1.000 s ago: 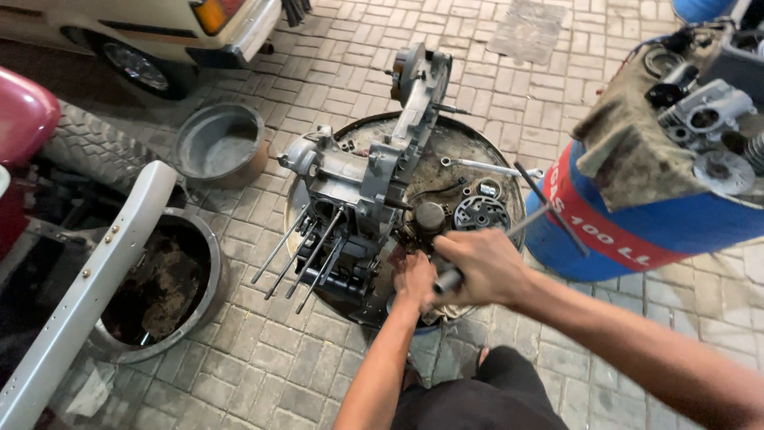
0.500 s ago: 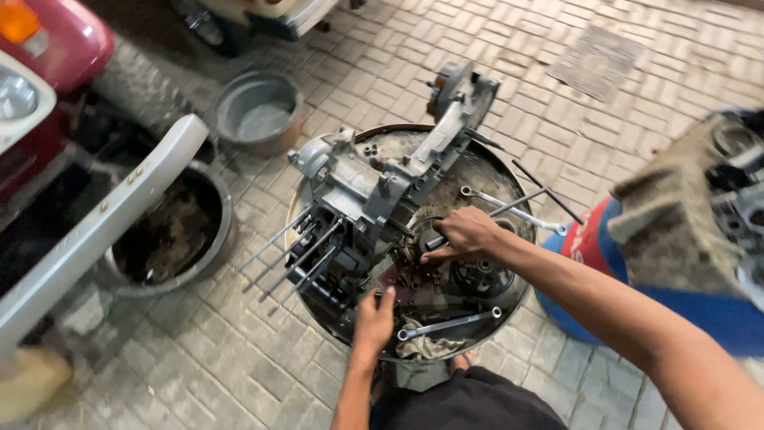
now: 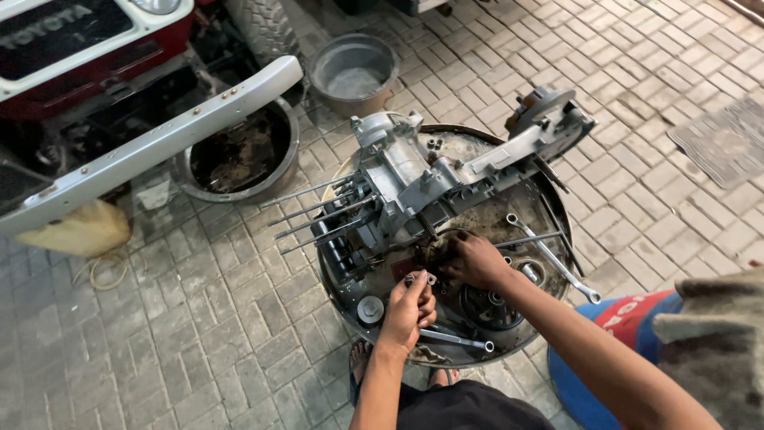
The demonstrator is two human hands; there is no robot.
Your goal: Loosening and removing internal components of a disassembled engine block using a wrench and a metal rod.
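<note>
A grey engine crankcase with long studs lies across a round, oily metal pan on the brick floor. My left hand hovers over the pan's near side, fingertips pinched on a small metal part. My right hand reaches down into the greasy middle of the pan, just under the crankcase. Its fingers are curled among small parts, and what they hold is hidden. Two long wrenches lie to its right, and another wrench lies near the front rim.
A vehicle's silver bumper hangs over a basin of dirty oil at the left. A grey bucket stands behind the pan. A blue drum with a greasy engine part on top is close at the right. A pale jug sits far left.
My right hand has moved off the long tool and down into the middle of the pan. My left hand has lifted slightly, pinching a small part. The view has shifted right.
</note>
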